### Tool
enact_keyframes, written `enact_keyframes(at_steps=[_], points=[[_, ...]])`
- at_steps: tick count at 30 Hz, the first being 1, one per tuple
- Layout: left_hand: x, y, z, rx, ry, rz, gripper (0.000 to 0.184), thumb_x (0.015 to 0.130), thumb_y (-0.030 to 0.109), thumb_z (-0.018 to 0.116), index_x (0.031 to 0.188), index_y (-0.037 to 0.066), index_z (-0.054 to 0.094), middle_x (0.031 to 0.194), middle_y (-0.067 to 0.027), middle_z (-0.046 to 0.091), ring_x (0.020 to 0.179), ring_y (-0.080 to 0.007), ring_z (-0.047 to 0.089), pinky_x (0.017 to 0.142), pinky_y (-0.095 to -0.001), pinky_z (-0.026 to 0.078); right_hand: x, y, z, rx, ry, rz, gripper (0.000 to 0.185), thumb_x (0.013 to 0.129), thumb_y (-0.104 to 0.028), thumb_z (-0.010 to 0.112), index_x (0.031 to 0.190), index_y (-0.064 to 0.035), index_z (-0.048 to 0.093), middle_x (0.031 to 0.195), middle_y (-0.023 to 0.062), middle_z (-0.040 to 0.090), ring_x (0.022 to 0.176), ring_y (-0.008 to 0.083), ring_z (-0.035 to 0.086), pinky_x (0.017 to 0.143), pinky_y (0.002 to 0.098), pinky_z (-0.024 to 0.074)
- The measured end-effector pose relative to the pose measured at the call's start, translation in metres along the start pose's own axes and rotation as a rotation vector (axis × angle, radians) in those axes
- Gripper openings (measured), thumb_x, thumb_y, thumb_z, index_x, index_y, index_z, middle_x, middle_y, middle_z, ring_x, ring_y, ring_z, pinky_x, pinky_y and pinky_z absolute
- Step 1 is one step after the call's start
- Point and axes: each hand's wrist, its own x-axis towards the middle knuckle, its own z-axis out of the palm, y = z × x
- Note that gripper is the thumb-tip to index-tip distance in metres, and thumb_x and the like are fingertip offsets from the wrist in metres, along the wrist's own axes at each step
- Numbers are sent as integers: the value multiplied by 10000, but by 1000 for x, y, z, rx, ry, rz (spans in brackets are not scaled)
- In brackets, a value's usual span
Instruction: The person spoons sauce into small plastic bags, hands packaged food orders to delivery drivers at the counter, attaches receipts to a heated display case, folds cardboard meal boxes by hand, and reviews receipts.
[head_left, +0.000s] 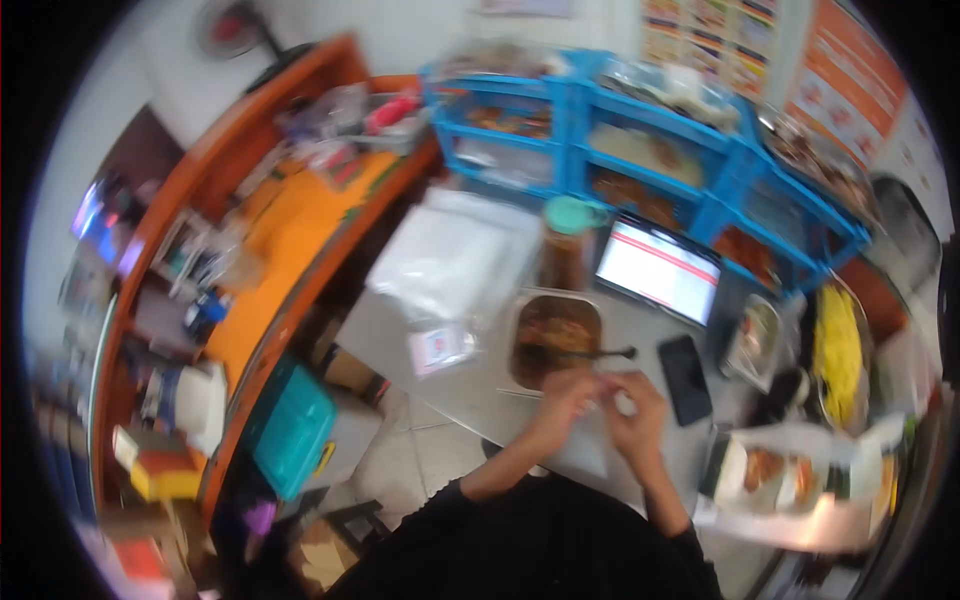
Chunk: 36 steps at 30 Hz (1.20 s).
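Observation:
My left hand (566, 405) and my right hand (636, 410) meet in front of me over the grey table, fingertips closed together. A small pale bit shows by the right fingers, too blurred to name; whatever lies between the fingertips is hidden. Just beyond my left hand sits a rectangular metal pan (518, 375) holding reddish-brown food. A black-handled utensil (600, 353) rests in it, its handle pointing right. To the right of my right hand lies a black phone (685, 380).
Behind the pan stand a jar with a green lid (568, 215) and a lit tablet (660, 268). Clear plastic bags (450, 250) lie to the left. Blue drawer racks (570, 130) line the back. Open food boxes (775, 470) and a tray of yellow food (838, 350) are at right.

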Motion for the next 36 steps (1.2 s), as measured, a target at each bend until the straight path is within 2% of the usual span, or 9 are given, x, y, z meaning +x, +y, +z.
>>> enact_keyframes(at_steps=[4,8,12,16,22,26,29,33,36], points=[[1,4,-21,231,-329,166,174,800,166,538,726,16,586,673,19,479,657,-42,432,537,-216,337,9,21,-16,109,-541,87,73,621,47,599,678,4,581,773,126,574,663,219,566,618,293,448],[-8,20,-54,221,-617,89,192,817,222,552,798,31,558,697,17,484,683,-47,433,561,-216,338,-5,32,-1,1028,-702,571,51,621,23,561,663,-2,545,843,169,566,762,276,562,696,352,446],[-31,18,-63,-603,-591,-104,195,835,214,528,947,65,470,826,-5,513,766,-80,495,653,-219,389,16,4,20,1518,-596,953,321,608,-2,513,928,-23,527,881,215,551,851,299,533,777,402,409],[-36,24,-75,-906,-490,132,285,857,163,478,1115,83,389,937,-42,517,835,-121,532,713,-233,426,37,-27,46,1487,-868,651,775,608,-26,501,1322,-95,206,1210,200,401,1060,312,444,880,412,349],[-71,55,-102,-654,-175,266,746,804,240,570,1341,96,72,830,-30,519,785,-108,519,668,-211,404,45,-47,82,1557,-949,753,906,584,42,597,1343,-127,130,1051,220,531,1014,296,490,921,459,280],[-84,50,-131,-818,-248,277,800,768,244,618,1343,106,79,729,0,468,714,-85,480,631,-196,367,37,-46,111,1564,-1124,872,785,601,38,599,1295,-108,263,989,161,554,938,253,514,878,389,329],[-91,52,-160,-868,-227,295,823,737,171,652,1343,128,96,683,22,405,673,-75,433,611,-194,341,37,-70,135,1095,-911,508,431,594,21,631,982,-81,473,721,17,473,712,118,457,669,245,361],[-100,56,-196,-236,103,505,660,731,28,592,1279,136,240,698,30,396,660,-57,406,634,-186,338,42,-95,200,395,-462,-251,179,601,67,568,713,-62,515,759,46,452,646,103,431,576,212,360],[-109,56,-231,92,444,608,568,705,-1,586,1199,120,333,733,14,401,681,-78,410,635,-212,349,34,-107,261,562,-433,-139,170,614,87,537,720,-39,494,773,62,441,598,106,419,511,191,351]])
